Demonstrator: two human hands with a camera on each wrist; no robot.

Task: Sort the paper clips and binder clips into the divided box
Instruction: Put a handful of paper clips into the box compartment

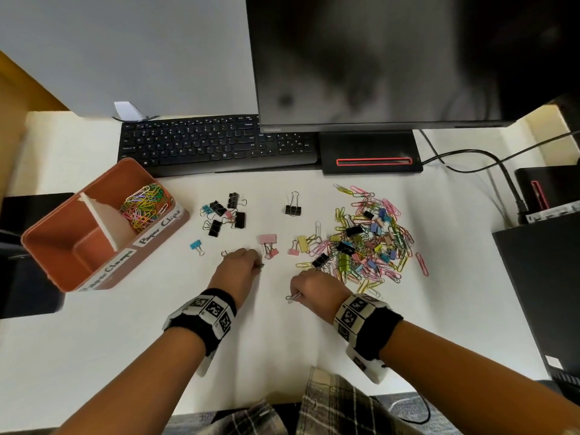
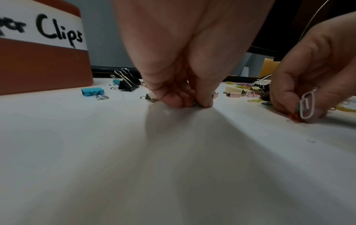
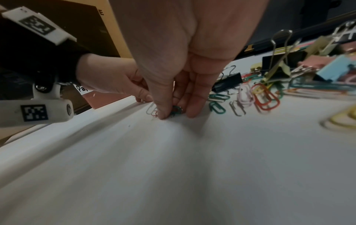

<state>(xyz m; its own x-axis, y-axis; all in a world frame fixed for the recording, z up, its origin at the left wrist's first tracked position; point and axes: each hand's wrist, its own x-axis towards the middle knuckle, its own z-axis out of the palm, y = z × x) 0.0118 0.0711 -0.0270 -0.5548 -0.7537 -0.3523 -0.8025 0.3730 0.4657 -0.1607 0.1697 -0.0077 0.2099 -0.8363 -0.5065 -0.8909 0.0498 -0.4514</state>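
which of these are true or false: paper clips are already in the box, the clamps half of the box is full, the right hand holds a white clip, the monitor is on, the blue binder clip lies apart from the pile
1. Paper clips are already in the box. True.
2. The clamps half is full. False: it holds nothing visible.
3. The right hand holds a white clip. True.
4. The monitor is on. False: its screen is dark.
5. The blue binder clip lies apart from the pile. True.
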